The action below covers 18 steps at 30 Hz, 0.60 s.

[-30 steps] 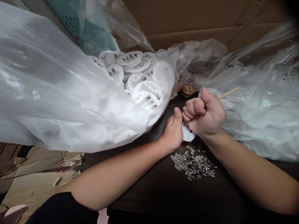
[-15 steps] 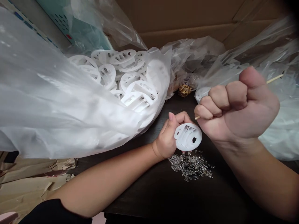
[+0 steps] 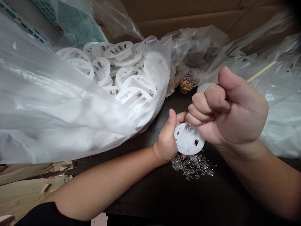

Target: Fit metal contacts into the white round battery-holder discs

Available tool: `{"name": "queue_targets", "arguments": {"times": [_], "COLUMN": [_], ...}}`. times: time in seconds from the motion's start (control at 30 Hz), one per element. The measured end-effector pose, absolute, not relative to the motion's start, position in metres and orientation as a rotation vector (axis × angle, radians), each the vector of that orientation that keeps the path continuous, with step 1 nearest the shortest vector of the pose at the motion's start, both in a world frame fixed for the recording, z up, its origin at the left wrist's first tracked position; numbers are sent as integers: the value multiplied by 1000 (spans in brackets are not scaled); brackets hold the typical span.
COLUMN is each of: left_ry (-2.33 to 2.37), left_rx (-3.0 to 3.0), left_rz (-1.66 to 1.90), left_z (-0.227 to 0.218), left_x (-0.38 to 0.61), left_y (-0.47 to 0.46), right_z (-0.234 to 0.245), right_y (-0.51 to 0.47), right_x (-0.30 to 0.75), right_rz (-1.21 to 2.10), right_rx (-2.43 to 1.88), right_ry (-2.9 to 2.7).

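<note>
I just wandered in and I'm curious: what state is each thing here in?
Left grip: closed on the edge of the white disc.
Right grip: fisted around the thin stick.
White disc: held, slotted face towards the camera.
Thin stick: clasped, one end jutting past the thumb.
Small metal pieces: loose, heaped on the dark table.
Left plastic bag: open.
Bagged discs: piled at various tilts.
Gold-coloured pieces: bunched together.

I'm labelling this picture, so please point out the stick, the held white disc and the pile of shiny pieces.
Stick [image 3: 261, 72]: head view, middle of its exposed shaft.
White disc [image 3: 189, 140]: head view, middle of its face.
Pile [image 3: 194, 167]: head view, middle of its visible part.
</note>
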<state>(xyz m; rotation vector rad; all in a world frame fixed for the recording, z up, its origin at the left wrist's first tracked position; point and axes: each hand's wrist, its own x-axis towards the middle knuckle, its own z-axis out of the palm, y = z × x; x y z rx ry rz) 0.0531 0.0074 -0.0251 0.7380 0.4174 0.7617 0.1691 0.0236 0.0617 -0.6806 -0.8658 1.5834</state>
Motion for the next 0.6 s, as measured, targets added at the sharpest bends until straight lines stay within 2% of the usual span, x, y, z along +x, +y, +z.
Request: {"name": "queue_targets", "arguments": {"times": [0.4, 0.6], "left_ry": [398, 472], "left_rx": [634, 643], "left_rz": [685, 674], "left_z": [-42, -33], "left_x": [58, 56], "left_y": [18, 20], "right_z": [44, 40], "right_y": [35, 37], "right_x": [170, 168], "right_rz": [1624, 1599], "right_rx": [-682, -671], "right_ry": [-859, -827]}}
